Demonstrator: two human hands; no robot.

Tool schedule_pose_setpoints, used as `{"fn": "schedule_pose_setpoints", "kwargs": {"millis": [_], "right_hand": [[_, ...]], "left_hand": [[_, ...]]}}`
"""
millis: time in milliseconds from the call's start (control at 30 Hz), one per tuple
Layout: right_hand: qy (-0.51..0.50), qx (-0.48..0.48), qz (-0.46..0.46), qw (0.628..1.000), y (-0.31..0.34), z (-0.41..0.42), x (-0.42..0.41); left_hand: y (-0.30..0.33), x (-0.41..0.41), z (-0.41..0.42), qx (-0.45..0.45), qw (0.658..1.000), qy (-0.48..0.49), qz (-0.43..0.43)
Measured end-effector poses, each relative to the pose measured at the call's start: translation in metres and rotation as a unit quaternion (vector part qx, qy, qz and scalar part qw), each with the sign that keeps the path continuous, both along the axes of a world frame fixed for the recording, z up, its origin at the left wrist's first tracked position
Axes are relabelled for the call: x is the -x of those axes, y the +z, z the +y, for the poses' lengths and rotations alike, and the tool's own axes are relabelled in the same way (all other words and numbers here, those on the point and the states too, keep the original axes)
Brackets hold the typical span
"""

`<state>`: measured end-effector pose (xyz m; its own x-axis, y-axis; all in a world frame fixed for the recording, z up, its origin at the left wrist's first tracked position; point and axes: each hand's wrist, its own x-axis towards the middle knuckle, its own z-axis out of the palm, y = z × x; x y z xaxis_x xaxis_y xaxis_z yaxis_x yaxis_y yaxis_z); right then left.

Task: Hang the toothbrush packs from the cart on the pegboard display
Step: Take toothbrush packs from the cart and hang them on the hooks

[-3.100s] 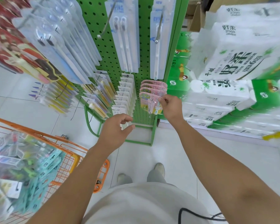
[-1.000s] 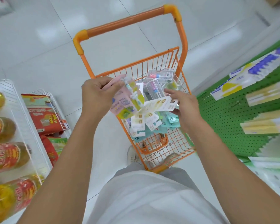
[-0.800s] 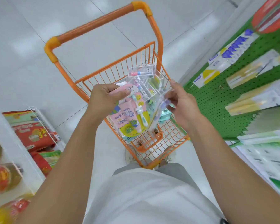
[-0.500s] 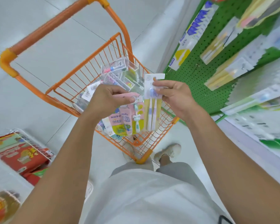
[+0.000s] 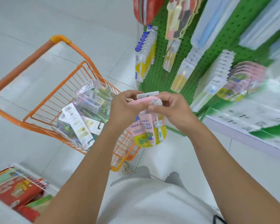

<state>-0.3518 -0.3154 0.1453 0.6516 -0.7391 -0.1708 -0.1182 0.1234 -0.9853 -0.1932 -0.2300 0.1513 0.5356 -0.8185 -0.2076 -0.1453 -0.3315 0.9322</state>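
Note:
My left hand [image 5: 124, 109] and my right hand [image 5: 171, 109] are together in the middle of the view, both pinching the top edges of a small stack of toothbrush packs [image 5: 149, 130]. The pink and yellow packs hang down below my fingers; a white card shows on top. The orange cart [image 5: 58, 101] stands to the left, with several more packs and clear boxes inside it. The green pegboard [image 5: 157, 75] rises on the right, with rows of hung packs, among them matching pink ones [image 5: 244, 81].
A white wire rack [image 5: 23, 175] with red bags stands at the lower left. White and green wrapped goods [image 5: 257, 120] lie on a low shelf at the right. The floor is pale tile.
I have turned from the cart toward the pegboard. The white pack that my right hand lifted now sits with the pink packs, and both hands have come together on the stack.

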Motion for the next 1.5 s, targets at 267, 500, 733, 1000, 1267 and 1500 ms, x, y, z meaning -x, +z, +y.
{"fn": "schedule_pose_setpoints", "kwargs": {"millis": [267,500,733,1000,1267,1500], "right_hand": [[-0.116,-0.066,-0.049,0.99,-0.006,-0.007,0.148],[-0.173,-0.061,-0.042,0.982,-0.005,-0.011,0.237],[-0.194,-0.051,-0.02,0.98,-0.009,-0.022,0.259],[-0.315,-0.074,0.014,0.946,-0.019,-0.054,0.268],[-0.418,-0.09,0.091,0.899,-0.053,-0.127,0.292],[-0.397,-0.121,0.113,0.903,-0.09,-0.179,0.3]], "left_hand": [[0.014,0.141,-0.025,-0.01,0.99,-0.116,0.073],[0.023,0.217,-0.05,-0.018,0.98,-0.161,0.111],[0.015,0.237,-0.075,-0.026,0.982,-0.159,0.095],[-0.016,0.208,-0.108,-0.021,0.991,-0.017,0.129],[-0.041,0.199,-0.127,-0.041,0.992,-0.005,0.122],[-0.033,0.222,-0.138,-0.042,0.987,0.026,0.151]]}}
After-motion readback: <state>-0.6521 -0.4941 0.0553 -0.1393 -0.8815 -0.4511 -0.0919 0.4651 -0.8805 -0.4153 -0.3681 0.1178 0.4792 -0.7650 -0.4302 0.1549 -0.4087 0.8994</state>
